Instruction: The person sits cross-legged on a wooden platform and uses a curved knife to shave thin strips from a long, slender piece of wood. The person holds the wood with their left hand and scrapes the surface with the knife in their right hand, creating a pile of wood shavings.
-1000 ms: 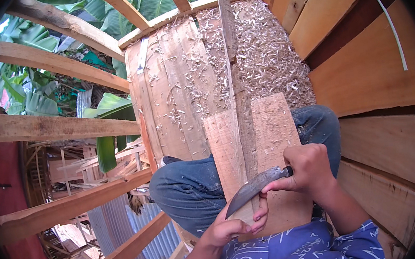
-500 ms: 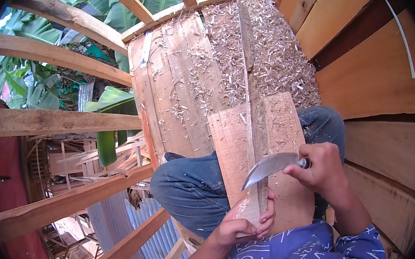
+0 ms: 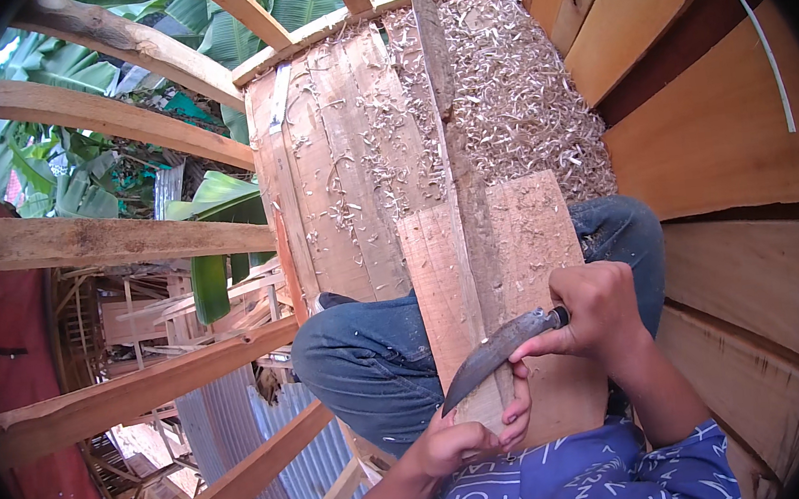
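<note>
Curved knife laid across a long wooden slat on a lap board.

The right hand [image 3: 598,312] is wrapped tight round the handle of the knife [image 3: 496,356], whose dull, curved blade crosses the slat [image 3: 458,205] low down. The left hand [image 3: 466,440] pinches the slat's near end just under the blade. The slat, thin and rough-grained, lies along the pale board [image 3: 533,237]; beyond the board, curled shavings [image 3: 510,94] cover the plank floor.

Curved dark knife [image 3: 492,356] across long upright wooden slat [image 3: 460,196]
</note>
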`<state>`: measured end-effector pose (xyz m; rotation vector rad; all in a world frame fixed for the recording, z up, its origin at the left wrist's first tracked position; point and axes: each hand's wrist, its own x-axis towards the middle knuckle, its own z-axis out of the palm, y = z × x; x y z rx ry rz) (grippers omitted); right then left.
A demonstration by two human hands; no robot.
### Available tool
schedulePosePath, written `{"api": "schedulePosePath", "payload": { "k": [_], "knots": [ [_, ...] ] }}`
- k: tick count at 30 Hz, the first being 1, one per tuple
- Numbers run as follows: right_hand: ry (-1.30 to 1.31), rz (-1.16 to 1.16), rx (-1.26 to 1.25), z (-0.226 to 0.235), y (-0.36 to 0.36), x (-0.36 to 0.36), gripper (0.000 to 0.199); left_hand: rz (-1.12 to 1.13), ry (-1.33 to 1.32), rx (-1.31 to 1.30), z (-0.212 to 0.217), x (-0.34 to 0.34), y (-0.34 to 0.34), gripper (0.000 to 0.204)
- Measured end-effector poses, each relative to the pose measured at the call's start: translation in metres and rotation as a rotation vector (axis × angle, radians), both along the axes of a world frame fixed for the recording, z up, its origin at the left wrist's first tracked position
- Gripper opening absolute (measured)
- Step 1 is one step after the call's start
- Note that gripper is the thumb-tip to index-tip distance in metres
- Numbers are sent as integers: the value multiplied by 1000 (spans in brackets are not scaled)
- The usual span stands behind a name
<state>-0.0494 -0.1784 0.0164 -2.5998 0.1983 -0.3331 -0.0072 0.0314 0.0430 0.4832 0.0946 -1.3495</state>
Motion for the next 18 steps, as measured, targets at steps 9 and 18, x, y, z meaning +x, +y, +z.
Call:
{"api": "schedulePosePath", "payload": {
  "k": [9, 18],
  "knots": [
    [117, -631, 270, -12, -97, -2, 73, -86, 87, 3, -8, -22, 12, 73],
    [154, 10, 168, 1, 16, -23, 67, -167, -361, 319, -3, 4, 4, 66]
  ]
}}
